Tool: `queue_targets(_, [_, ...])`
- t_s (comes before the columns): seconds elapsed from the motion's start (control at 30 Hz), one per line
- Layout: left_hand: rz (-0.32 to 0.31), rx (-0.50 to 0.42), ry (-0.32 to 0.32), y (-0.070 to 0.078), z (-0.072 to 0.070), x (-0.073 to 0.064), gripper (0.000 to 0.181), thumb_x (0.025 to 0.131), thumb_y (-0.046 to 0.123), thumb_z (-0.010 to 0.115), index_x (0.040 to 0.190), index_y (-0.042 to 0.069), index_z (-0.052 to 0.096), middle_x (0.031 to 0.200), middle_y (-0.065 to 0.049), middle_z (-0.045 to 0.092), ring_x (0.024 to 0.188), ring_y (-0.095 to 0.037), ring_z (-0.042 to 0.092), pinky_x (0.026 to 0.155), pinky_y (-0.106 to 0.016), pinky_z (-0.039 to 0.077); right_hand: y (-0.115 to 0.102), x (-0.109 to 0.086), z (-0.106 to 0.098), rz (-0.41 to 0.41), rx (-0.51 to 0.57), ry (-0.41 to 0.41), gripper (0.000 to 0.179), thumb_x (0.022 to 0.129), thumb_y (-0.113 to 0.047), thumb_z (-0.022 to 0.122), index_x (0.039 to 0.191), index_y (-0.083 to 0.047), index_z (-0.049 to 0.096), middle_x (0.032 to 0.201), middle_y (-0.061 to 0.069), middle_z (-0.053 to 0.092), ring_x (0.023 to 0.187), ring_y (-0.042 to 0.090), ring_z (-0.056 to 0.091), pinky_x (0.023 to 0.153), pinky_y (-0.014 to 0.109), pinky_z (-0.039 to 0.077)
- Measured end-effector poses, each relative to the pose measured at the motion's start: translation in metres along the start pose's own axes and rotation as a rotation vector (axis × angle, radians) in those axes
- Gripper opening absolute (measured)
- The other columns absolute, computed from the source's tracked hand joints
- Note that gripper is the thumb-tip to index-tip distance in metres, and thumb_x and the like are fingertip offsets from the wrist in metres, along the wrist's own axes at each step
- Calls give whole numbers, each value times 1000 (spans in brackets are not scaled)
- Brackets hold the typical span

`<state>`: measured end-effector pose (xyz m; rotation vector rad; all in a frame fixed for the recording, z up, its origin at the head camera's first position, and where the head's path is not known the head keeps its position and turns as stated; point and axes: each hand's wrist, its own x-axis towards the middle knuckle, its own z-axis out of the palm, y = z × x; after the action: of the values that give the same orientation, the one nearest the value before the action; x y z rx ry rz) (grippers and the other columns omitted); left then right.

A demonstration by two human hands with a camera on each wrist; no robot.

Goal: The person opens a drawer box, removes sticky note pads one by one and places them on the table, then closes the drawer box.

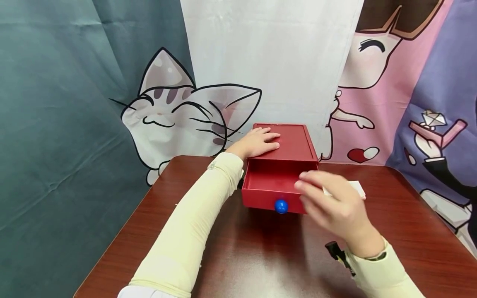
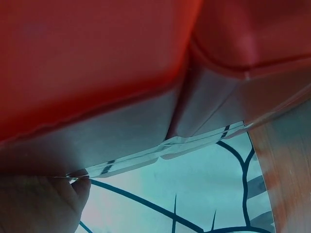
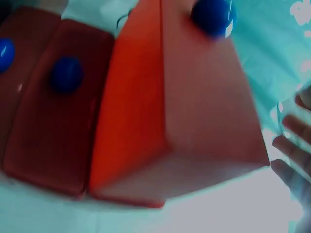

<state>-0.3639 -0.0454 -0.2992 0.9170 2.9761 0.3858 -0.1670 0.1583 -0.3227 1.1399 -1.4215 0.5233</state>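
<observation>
A red drawer cabinet [image 1: 287, 142] stands on the table, its upper drawer [image 1: 268, 199] pulled out toward me. The part of the drawer's inside that shows holds nothing. A round blue knob [image 1: 281, 206] sits on the drawer front. Lower down, the right wrist view shows shut red drawers [image 3: 53, 121] with blue knobs of their own. My left hand [image 1: 257, 142] rests on the cabinet's top near its left edge, fingers spread. Beside the drawer's right front corner is my right hand [image 1: 335, 203], blurred, its fingers loosely bent and holding nothing.
The brown wooden table [image 1: 272, 265] carries the cabinet. A white flat item [image 1: 357, 189] lies right of the cabinet, partly hidden behind my right hand. A printed cloth [image 1: 272, 54] with cartoon figures hangs behind the table.
</observation>
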Motion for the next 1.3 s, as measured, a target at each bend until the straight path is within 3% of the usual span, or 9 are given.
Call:
queue_targets(0.1, [-2, -8, 2, 0, 0, 0, 56, 104, 54, 42, 155, 30, 44, 166, -6, 28, 154, -31, 15, 125, -44, 9, -13, 0, 9, -119, 33, -126, 19, 97, -15, 65, 102, -3, 79, 95, 16, 73, 76, 31, 69, 67, 38, 57])
queue_targets(0.17, [-5, -13, 1, 0, 0, 0, 56, 104, 53, 42, 155, 31, 44, 166, -6, 27, 154, -30, 15, 125, -44, 8, -18, -4, 15, -144, 32, -211, 19, 100, -16, 63, 104, -6, 79, 96, 13, 72, 73, 26, 67, 60, 36, 56])
queue_targets(0.3, [-17, -15, -11, 1, -1, -1, 56, 104, 53, 42, 155, 31, 43, 166, -5, 26, 154, -29, 14, 125, -43, 8, -21, -18, 21, -117, -2, -350, 24, 104, -16, 56, 103, -10, 79, 99, 10, 71, 75, 22, 64, 58, 31, 56])
queue_targets(0.4, [-16, -18, -12, 1, -1, -1, 56, 104, 53, 42, 155, 31, 43, 166, -6, 26, 154, -29, 14, 125, -43, 9, -18, -25, 24, -90, -19, -409, 28, 105, -15, 52, 98, -11, 79, 100, 8, 69, 79, 22, 61, 58, 32, 55])
queue_targets(0.77, [-15, -18, -20, 0, -1, -2, 56, 104, 53, 41, 156, 31, 41, 167, -5, 25, 154, -29, 13, 125, -44, 8, -9, -32, 30, -49, -25, -420, 27, 105, -12, 52, 96, -10, 78, 102, 9, 66, 82, 24, 59, 66, 35, 56])
queue_targets(0.93, [-14, -17, -20, -1, 0, 0, 56, 104, 54, 41, 156, 31, 41, 167, -5, 25, 155, -29, 12, 125, -44, 8, -2, -36, 31, 2, -5, -471, 7, 93, -7, 71, 98, -9, 76, 107, 9, 66, 88, 26, 60, 71, 36, 57])
queue_targets(1.1, [-18, -4, -27, -1, 0, 0, 57, 105, 54, 40, 157, 31, 40, 167, -5, 24, 155, -30, 12, 125, -45, 7, 11, -47, 38, 83, -8, -492, 13, 88, -9, 78, 100, -10, 76, 110, 9, 67, 95, 25, 62, 78, 38, 59])
queue_targets(1.2, [-16, 8, -32, -2, 1, 1, 57, 105, 54, 40, 157, 31, 39, 167, -5, 24, 155, -30, 12, 125, -45, 7, 18, -53, 44, 118, -6, -462, 13, 87, -7, 78, 99, -10, 76, 110, 10, 67, 96, 26, 63, 81, 39, 59])
queue_targets(1.3, [-14, 10, -31, -1, 0, 1, 57, 105, 54, 40, 157, 31, 40, 167, -5, 24, 155, -30, 12, 125, -46, 7, 23, -56, 50, 141, -10, -425, 22, 79, -3, 84, 98, -9, 76, 110, 11, 67, 97, 28, 63, 82, 40, 58])
